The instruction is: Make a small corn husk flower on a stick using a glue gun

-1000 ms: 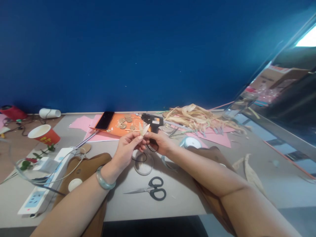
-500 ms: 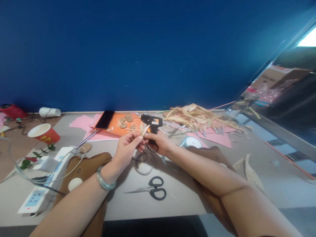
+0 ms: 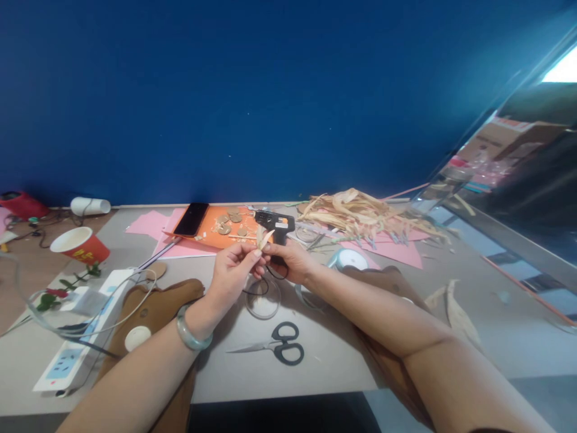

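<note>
One small husk piece (image 3: pixel 262 237) is held up over the table (image 3: pixel 333 361) middle, its base pinched between fingertips of the left hand (image 3: pixel 231 272) and right hand (image 3: pixel 292 262). Glue gun (image 3: pixel 276 223) lies just behind it, scissors (image 3: pixel 280 344) nearer the person, husk heap (image 3: pixel 360 216) back right.

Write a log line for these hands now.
left hand: pinches husk piece | right hand: pinches same piece | behind: glue gun | nearer: scissors
</note>
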Tool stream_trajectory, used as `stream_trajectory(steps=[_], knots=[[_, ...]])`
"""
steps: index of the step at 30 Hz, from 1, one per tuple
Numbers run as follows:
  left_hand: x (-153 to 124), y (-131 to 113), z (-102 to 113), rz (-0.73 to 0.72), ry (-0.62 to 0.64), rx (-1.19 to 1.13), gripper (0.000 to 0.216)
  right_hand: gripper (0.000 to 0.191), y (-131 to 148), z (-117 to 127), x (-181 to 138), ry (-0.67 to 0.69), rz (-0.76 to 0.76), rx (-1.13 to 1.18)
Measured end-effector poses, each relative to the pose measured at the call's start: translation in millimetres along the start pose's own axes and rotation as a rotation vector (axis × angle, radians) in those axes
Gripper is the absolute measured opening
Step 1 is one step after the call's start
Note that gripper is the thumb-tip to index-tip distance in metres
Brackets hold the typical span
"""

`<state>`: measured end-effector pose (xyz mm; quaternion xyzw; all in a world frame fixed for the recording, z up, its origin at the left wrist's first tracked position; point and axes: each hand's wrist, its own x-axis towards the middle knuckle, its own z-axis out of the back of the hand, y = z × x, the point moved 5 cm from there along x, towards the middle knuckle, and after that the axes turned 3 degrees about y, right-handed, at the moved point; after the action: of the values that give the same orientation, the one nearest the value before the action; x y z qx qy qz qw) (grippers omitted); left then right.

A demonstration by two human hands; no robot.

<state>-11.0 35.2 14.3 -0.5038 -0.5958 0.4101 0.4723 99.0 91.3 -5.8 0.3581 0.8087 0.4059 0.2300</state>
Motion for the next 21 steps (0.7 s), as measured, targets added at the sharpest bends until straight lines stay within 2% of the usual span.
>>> stream_trajectory(steps=[11, 21], knots=[[-4.4, -0.3, -1.9, -0.015, -0.016, 0.025, 0.02, 0.032, -3.2, 4.9, 2.0, 0.033, -0.036, -0.014], [-5.2, 1.6, -0.5, -0.03, -0.039, 0.041, 0.018, 0.03, -2.2, 1.9, 1.0, 0.041, -0.039, 0.01]])
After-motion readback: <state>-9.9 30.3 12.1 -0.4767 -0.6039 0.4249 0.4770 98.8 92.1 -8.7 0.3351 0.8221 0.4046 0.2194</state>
